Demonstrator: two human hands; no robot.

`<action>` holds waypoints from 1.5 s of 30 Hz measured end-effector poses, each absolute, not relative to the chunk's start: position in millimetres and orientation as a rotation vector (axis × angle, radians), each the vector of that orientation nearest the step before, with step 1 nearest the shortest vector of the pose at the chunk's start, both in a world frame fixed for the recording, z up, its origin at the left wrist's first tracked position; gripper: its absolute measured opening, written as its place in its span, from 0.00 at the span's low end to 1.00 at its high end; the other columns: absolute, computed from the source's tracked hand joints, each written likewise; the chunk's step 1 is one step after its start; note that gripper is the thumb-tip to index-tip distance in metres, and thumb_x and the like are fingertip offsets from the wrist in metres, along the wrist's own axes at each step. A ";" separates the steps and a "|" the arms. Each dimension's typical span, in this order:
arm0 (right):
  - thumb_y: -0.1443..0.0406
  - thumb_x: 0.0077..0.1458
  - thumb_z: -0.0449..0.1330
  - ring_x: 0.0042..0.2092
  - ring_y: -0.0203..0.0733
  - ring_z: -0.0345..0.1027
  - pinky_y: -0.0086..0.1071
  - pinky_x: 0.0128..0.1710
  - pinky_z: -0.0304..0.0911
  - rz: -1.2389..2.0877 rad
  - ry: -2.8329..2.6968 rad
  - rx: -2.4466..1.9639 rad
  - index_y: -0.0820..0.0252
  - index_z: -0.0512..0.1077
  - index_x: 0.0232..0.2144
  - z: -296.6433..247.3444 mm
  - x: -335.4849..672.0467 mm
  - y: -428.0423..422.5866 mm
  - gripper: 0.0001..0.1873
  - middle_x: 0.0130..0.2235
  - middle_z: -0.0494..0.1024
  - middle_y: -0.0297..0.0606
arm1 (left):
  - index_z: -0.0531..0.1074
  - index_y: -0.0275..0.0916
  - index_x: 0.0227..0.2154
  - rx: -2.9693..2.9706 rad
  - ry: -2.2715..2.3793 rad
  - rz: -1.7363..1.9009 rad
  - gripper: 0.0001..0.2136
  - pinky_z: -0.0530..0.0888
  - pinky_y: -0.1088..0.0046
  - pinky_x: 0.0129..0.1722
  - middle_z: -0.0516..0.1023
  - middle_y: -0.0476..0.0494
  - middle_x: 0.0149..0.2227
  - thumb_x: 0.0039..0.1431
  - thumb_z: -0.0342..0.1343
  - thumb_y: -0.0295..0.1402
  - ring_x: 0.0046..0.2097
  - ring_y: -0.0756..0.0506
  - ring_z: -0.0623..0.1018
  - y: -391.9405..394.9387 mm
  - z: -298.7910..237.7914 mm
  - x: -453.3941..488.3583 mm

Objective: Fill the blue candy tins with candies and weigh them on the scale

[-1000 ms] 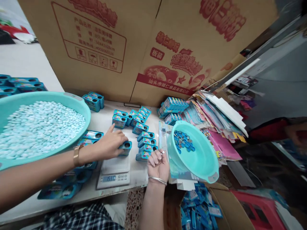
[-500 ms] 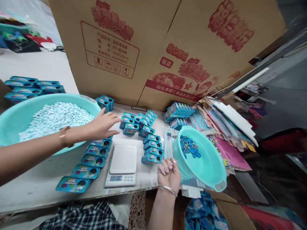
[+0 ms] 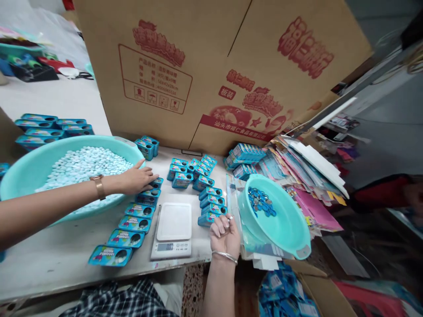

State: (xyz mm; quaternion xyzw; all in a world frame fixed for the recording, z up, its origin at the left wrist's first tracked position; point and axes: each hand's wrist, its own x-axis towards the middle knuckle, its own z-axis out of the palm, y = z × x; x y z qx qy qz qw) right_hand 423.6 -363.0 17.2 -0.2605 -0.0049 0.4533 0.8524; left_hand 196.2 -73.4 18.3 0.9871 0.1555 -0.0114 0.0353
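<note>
My left hand (image 3: 139, 179) is at the far end of a row of blue candy tins (image 3: 135, 223), beside a turquoise basin (image 3: 20, 180) of pale blue-white candies (image 3: 89, 165). Its fingers close over the farthest tin (image 3: 157, 182), which they partly cover. Palm up, my right hand (image 3: 225, 235) pinches a small white candy (image 3: 230, 218) between thumb and fingertip. It is just in front of another short row of tins (image 3: 213, 200). Between the two rows lies a white digital scale (image 3: 174, 222), its plate bare.
A second turquoise basin (image 3: 297, 224) at right holds round blue-rimmed lids (image 3: 261, 201). Large cardboard boxes (image 3: 205, 53) wall off the back. Stacked printed sheets (image 3: 307, 171) lie at right. Below the table edge, a carton (image 3: 325, 288) holds blue pieces (image 3: 284, 290).
My left hand has moved down and left from above the table onto the far tin, its fingers drawing in. My right hand has shifted slightly left, still pinching the candy.
</note>
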 end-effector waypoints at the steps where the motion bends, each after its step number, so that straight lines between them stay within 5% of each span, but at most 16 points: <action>1: 0.68 0.55 0.61 0.19 0.27 0.51 0.20 0.17 0.50 0.953 -0.006 -0.548 0.58 0.61 0.29 16.5 424.4 -364.3 0.09 0.21 0.59 0.22 | 0.72 0.39 0.52 3.039 0.482 -0.051 0.18 0.45 0.45 0.64 0.79 0.34 0.44 0.62 0.48 0.37 0.51 0.37 0.74 -71.8 18.9 197.2; 4: 0.68 0.55 0.61 0.19 0.27 0.51 0.20 0.16 0.50 0.950 0.019 -0.530 0.58 0.61 0.29 15.6 426.1 -366.3 0.10 0.21 0.59 0.22 | 0.72 0.38 0.52 3.042 0.477 -0.067 0.20 0.44 0.45 0.64 0.79 0.34 0.43 0.62 0.50 0.43 0.53 0.36 0.72 -72.4 18.0 195.4; 9: 0.68 0.55 0.61 0.19 0.27 0.51 0.21 0.16 0.50 0.944 0.026 -0.532 0.58 0.62 0.29 15.2 427.3 -366.0 0.09 0.21 0.59 0.22 | 0.61 0.36 0.62 3.012 0.485 -0.090 0.37 0.39 0.41 0.64 0.70 0.28 0.58 0.57 0.49 0.57 0.65 0.29 0.59 -80.9 8.0 186.9; 14: 0.67 0.55 0.60 0.19 0.27 0.51 0.21 0.16 0.50 0.948 0.026 -0.527 0.58 0.63 0.30 12.6 426.9 -365.8 0.07 0.21 0.58 0.22 | 0.68 0.40 0.57 3.000 0.533 0.004 0.23 0.40 0.39 0.63 0.77 0.34 0.51 0.66 0.43 0.45 0.64 0.32 0.63 -77.6 9.6 191.9; 20: 0.66 0.55 0.60 0.19 0.27 0.50 0.20 0.17 0.49 0.941 -0.031 -0.522 0.58 0.62 0.30 11.1 428.5 -370.6 0.08 0.21 0.57 0.22 | 0.73 0.39 0.48 3.085 0.358 0.037 0.16 0.42 0.43 0.65 0.80 0.38 0.43 0.57 0.50 0.28 0.56 0.36 0.71 -75.1 23.7 195.2; 26: 0.66 0.55 0.61 0.20 0.27 0.49 0.20 0.17 0.48 0.922 -0.015 -0.531 0.58 0.62 0.29 13.2 430.5 -374.7 0.09 0.21 0.57 0.22 | 0.70 0.42 0.50 3.037 0.341 0.344 0.16 0.37 0.38 0.64 0.77 0.37 0.48 0.59 0.51 0.36 0.56 0.37 0.71 -116.2 56.4 223.4; 33: 0.66 0.56 0.60 0.19 0.27 0.48 0.20 0.17 0.49 0.944 -0.036 -0.520 0.58 0.62 0.29 17.8 429.1 -370.8 0.09 0.21 0.56 0.22 | 0.72 0.42 0.43 2.931 0.193 0.262 0.12 0.39 0.39 0.64 0.79 0.43 0.37 0.54 0.56 0.33 0.50 0.37 0.74 -182.3 51.5 263.6; 35: 0.66 0.57 0.59 0.19 0.27 0.47 0.20 0.17 0.49 0.950 -0.051 -0.526 0.58 0.62 0.29 20.1 428.9 -371.4 0.08 0.21 0.55 0.22 | 0.69 0.40 0.49 2.911 0.286 0.210 0.19 0.41 0.38 0.64 0.78 0.38 0.44 0.54 0.58 0.37 0.53 0.35 0.72 -188.9 44.6 264.1; 37: 0.67 0.58 0.58 0.19 0.27 0.47 0.20 0.17 0.49 0.952 -0.051 -0.527 0.58 0.62 0.30 23.0 428.6 -371.8 0.07 0.21 0.55 0.22 | 0.58 0.36 0.60 2.876 0.417 0.245 0.35 0.44 0.37 0.63 0.69 0.28 0.58 0.52 0.60 0.47 0.61 0.30 0.65 -185.0 49.4 256.7; 40: 0.67 0.59 0.57 0.18 0.26 0.46 0.19 0.16 0.48 0.951 -0.034 -0.527 0.58 0.63 0.31 26.6 427.8 -369.0 0.06 0.22 0.56 0.22 | 0.43 0.33 0.67 2.776 0.651 0.455 0.47 0.48 0.38 0.63 0.58 0.24 0.65 0.54 0.53 0.59 0.66 0.29 0.59 -164.5 77.0 229.8; 45: 0.67 0.61 0.54 0.18 0.27 0.45 0.20 0.16 0.47 0.982 0.003 -0.546 0.58 0.62 0.30 26.5 426.7 -352.3 0.06 0.21 0.55 0.22 | 0.58 0.33 0.62 2.745 1.047 0.631 0.43 0.53 0.37 0.60 0.66 0.36 0.62 0.57 0.36 0.65 0.63 0.30 0.64 -136.4 101.5 160.6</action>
